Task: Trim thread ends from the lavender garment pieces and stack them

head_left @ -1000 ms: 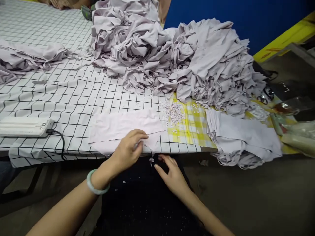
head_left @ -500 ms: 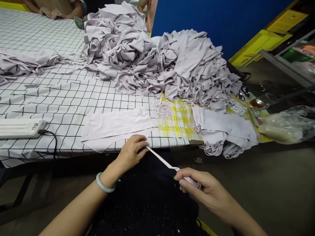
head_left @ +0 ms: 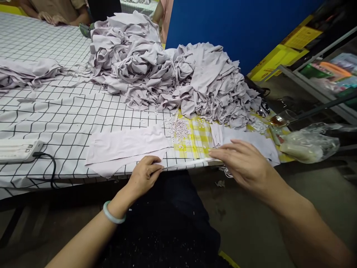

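My left hand (head_left: 145, 174), with a pale green bangle on its wrist, pinches one end of a narrow pale fabric strap (head_left: 185, 163) at the table's front edge. The strap runs to the right, nearly level, to the fingertips of my right hand (head_left: 249, 165), which are closed around its other end. Left of the strap a flat pale lilac fabric piece (head_left: 125, 147) lies on the checked cloth. Behind my right hand, and partly covered by it, a stack of similar fabric pieces (head_left: 232, 136) lies at the table's edge.
Large heaps of lilac fabric (head_left: 131, 63) fill the back of the table. Small white scraps (head_left: 180, 128) lie on a yellow checked cloth (head_left: 199, 137). A white power strip (head_left: 16, 150) is at left, a plastic bag (head_left: 309, 143) at right. Another person's hands (head_left: 51, 18) rest far left.
My right hand has moved up and to the right, from over my lap to the stack, drawing the strap level along the table edge. My left hand keeps its pinch. The view has shifted slightly.
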The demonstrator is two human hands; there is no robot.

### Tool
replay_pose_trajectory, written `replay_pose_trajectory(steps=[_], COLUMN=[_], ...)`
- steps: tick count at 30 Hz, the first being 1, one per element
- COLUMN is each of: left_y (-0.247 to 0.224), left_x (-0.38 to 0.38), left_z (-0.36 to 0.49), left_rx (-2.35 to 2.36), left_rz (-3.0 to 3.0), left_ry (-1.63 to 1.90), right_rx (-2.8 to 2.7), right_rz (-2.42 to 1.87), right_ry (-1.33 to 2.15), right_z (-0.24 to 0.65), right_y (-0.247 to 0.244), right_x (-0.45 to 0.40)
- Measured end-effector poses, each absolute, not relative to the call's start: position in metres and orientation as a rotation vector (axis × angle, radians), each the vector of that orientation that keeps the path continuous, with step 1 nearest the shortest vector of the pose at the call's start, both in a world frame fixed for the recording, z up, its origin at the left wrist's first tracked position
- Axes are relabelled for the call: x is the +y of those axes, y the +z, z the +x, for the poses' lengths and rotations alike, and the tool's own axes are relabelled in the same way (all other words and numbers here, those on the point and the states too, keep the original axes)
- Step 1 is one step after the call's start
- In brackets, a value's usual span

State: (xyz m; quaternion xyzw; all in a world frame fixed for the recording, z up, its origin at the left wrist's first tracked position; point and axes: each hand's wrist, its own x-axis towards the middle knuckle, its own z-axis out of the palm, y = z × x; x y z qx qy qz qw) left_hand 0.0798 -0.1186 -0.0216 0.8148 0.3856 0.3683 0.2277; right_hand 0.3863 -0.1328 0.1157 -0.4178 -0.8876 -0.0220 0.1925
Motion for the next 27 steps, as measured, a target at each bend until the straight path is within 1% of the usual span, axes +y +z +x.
replay_pose_trajectory(steps=[4,6,7,9,13,15,17,19,21,24,27], left_y=[-0.021,-0.021,-0.021,-0.020,-0.018,-0.019,-0.020,-0.022,-0.022,-0.022,-0.022], left_x=[-0.118,-0.119,-0.119,-0.119,-0.119,-0.119,-0.119,-0.119,-0.119,-0.119,-0.118], left_z=[0.079,0.079,0.079,0.079,0.078,0.078,0.078,0.078,0.078,0.079,0.079], left_rx=[1.078,1.082,1.082,1.085,1.095,1.087,1.075,1.070,1.069,1.062,1.059], left_rz=[2.224,2.220,2.219,2.219,2.219,2.219,2.217,2.211,2.203,2.205,2.216], left_ry=[0.986,0.990,0.996,0.999,0.977,0.989,1.011,1.019,1.019,1.005,1.004], right_rx=[-2.298,-2.183,-2.128,-1.979,-1.471,-1.303,-1.255,-1.297,-1.401,-1.576,-1.781], right_rz=[-1.275,-1.341,-1.354,-1.356,-1.237,-1.214,-1.282,-1.406,-1.539,-1.708,-1.699], right_ry=[-0.179,-0.117,-0.032,0.274,1.067,1.262,1.234,1.063,0.944,0.901,0.611], right_z=[0.374,0.364,0.359,0.351,0.337,0.331,0.327,0.326,0.325,0.319,0.305], right_y=[0.104,0.097,0.094,0.091,0.093,0.094,0.089,0.076,0.058,0.033,0.020], right_x=[-0.085,-0.067,-0.061,-0.053,-0.044,-0.042,-0.045,-0.056,-0.075,-0.100,-0.102])
